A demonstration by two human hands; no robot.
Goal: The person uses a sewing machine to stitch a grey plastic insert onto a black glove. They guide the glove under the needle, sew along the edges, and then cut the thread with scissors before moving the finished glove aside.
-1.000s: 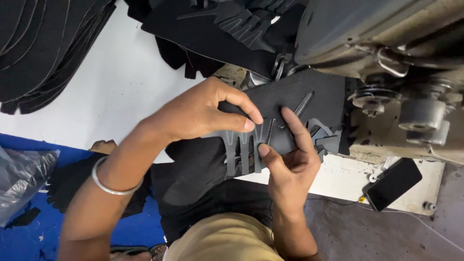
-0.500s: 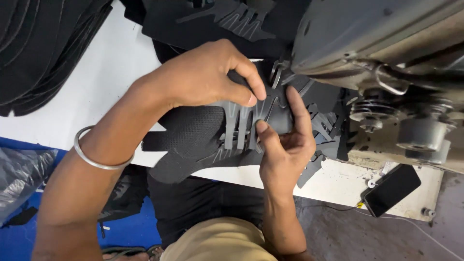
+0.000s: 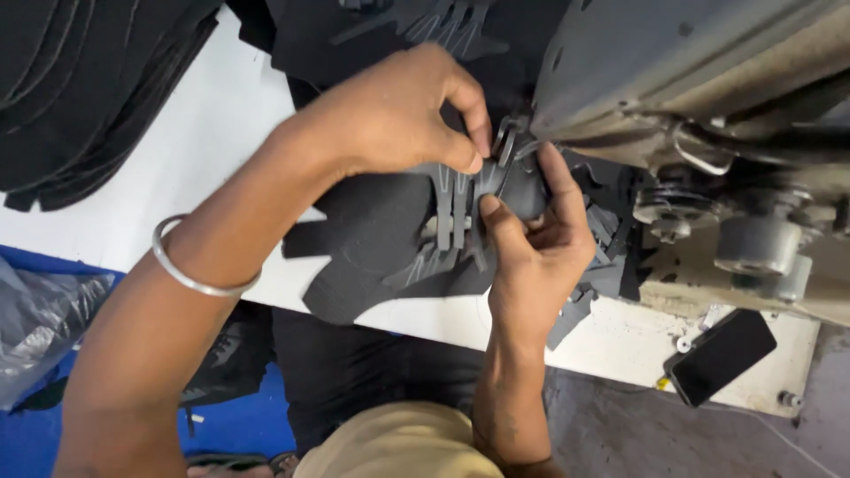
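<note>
Left hand (image 3: 390,111): bare, I see no glove or ring
Left wrist: one plain silver bangle (image 3: 197,270); forearm unsleeved
Right hand (image 3: 536,257): bare; forearm uncovered
Legs: tan trousers (image 3: 398,443) at my lower edge

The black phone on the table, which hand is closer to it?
The right hand is closer. It holds the dark fabric piece just up-left of the phone; the left hand pinches the fabric farther up and left.

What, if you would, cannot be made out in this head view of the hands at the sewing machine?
- Needle area: hidden behind the left hand and sewing machine head.
- Dark fabric piece: its front end is covered by the right hand.
- Stacked black pieces: cut off by the top edge.
</note>
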